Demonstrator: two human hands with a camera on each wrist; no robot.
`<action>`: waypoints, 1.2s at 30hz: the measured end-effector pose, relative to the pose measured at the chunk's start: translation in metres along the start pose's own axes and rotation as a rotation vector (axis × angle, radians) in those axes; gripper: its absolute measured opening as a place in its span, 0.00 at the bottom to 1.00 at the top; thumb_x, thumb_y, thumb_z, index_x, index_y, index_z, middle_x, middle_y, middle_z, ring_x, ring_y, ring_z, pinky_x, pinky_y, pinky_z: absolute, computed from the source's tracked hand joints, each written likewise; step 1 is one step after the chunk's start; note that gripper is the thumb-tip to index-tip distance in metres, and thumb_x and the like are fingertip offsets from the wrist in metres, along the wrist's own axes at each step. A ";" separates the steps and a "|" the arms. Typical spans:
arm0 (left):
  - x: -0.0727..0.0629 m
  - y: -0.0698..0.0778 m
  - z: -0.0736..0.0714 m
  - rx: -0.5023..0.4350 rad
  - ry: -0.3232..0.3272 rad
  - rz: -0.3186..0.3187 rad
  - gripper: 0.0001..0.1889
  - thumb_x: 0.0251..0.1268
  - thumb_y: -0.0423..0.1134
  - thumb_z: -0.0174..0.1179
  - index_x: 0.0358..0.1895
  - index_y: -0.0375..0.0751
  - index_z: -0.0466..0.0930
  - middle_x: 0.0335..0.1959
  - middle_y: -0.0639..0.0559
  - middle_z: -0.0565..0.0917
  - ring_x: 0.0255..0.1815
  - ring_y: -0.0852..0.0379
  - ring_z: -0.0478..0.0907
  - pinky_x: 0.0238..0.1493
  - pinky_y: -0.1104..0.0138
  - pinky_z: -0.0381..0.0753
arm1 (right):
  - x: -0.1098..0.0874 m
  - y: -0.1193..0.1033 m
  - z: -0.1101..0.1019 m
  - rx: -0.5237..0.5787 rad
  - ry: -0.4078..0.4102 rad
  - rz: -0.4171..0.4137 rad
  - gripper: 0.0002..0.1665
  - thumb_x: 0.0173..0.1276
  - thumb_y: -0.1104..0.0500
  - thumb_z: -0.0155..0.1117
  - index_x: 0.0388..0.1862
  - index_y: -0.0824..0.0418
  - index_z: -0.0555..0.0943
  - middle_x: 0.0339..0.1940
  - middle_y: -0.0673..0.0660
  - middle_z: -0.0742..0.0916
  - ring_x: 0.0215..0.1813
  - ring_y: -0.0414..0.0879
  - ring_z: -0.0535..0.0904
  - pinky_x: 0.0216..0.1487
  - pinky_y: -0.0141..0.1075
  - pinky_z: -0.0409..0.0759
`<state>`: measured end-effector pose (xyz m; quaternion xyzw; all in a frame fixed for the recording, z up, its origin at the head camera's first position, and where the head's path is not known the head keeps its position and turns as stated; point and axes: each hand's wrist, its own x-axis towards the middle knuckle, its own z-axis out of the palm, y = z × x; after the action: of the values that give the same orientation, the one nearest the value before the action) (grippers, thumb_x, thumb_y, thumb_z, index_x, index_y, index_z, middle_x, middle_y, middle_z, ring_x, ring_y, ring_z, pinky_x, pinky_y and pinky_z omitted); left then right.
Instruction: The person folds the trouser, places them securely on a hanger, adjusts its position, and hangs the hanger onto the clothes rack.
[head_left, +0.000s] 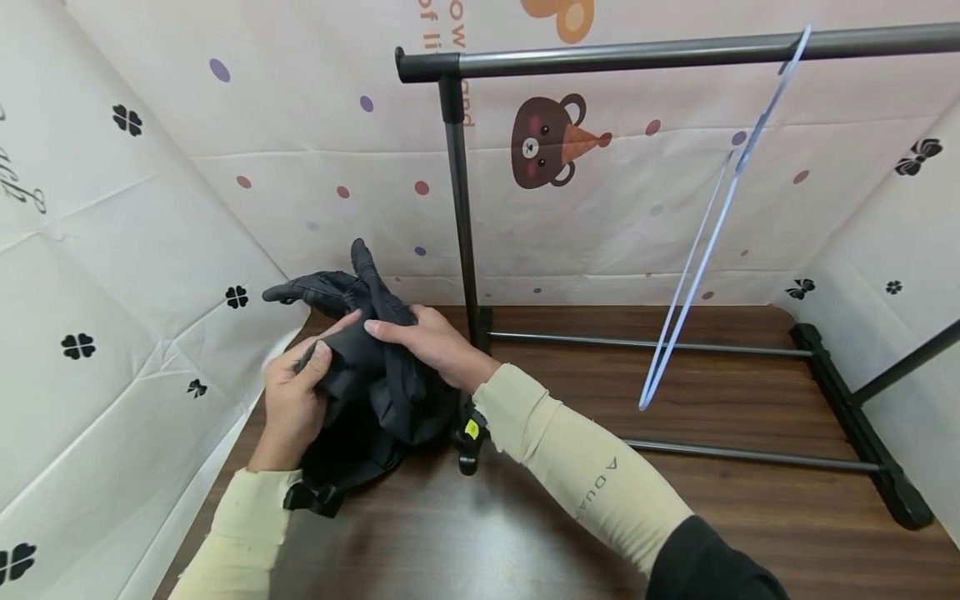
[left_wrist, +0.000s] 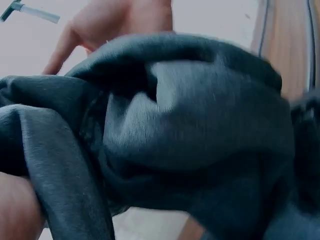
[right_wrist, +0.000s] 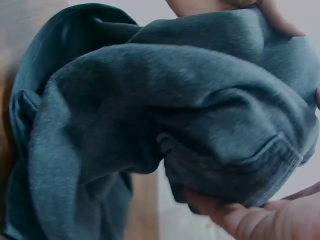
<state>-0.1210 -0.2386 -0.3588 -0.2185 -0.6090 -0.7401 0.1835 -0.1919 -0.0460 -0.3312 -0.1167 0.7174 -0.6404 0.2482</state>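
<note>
A dark grey, bunched-up garment (head_left: 352,358) hangs between both hands at the left of the head view, two narrow ends of it sticking up. My left hand (head_left: 292,408) pinches its near left edge, thumb on top. On the other side my right hand (head_left: 442,346) grips the folds, its thumb lying over the cloth and the other fingers hidden behind. Folds of the garment (left_wrist: 210,115) fill the left wrist view. A stitched edge shows on the garment (right_wrist: 175,75) in the right wrist view, close to the fingers at lower right.
Right beside the garment stands a dark metal clothes rack, its post (head_left: 461,192) rising to a top rail (head_left: 637,54). A light blue hanger (head_left: 701,258) hangs from that rail at the right. Below is a brown wood-grain surface (head_left: 540,533); printed white sheets (head_left: 315,117) enclose the space.
</note>
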 end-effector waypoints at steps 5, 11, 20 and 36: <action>-0.001 -0.011 -0.007 -0.285 0.029 -0.122 0.27 0.88 0.44 0.38 0.60 0.18 0.77 0.57 0.39 0.88 0.65 0.50 0.83 0.67 0.64 0.81 | 0.006 0.016 0.005 0.077 0.001 -0.006 0.39 0.74 0.48 0.67 0.78 0.61 0.69 0.70 0.58 0.82 0.67 0.49 0.81 0.73 0.45 0.77; 0.020 -0.008 -0.015 -0.602 0.241 -0.602 0.14 0.82 0.45 0.54 0.55 0.38 0.77 0.47 0.49 0.85 0.50 0.59 0.84 0.53 0.67 0.87 | 0.005 0.029 0.008 0.008 -0.007 -0.031 0.35 0.76 0.59 0.64 0.79 0.58 0.69 0.68 0.58 0.84 0.63 0.47 0.85 0.67 0.43 0.82; 0.062 0.009 -0.024 0.127 0.285 -0.943 0.19 0.75 0.56 0.61 0.51 0.44 0.76 0.29 0.63 0.85 0.29 0.66 0.84 0.35 0.72 0.85 | 0.005 0.049 -0.001 -0.235 0.008 -0.198 0.31 0.79 0.65 0.56 0.78 0.53 0.71 0.75 0.55 0.80 0.74 0.46 0.77 0.74 0.43 0.76; 0.098 0.035 -0.034 0.717 0.088 -0.610 0.29 0.84 0.52 0.48 0.69 0.27 0.71 0.36 0.67 0.80 0.35 0.72 0.80 0.40 0.75 0.81 | 0.002 0.038 -0.005 -0.601 -0.027 -0.025 0.36 0.84 0.56 0.51 0.86 0.58 0.55 0.82 0.59 0.70 0.78 0.49 0.72 0.75 0.45 0.74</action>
<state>-0.1873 -0.2790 -0.2817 0.0792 -0.8541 -0.5119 0.0474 -0.1907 -0.0368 -0.3681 -0.2022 0.8700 -0.4006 0.2040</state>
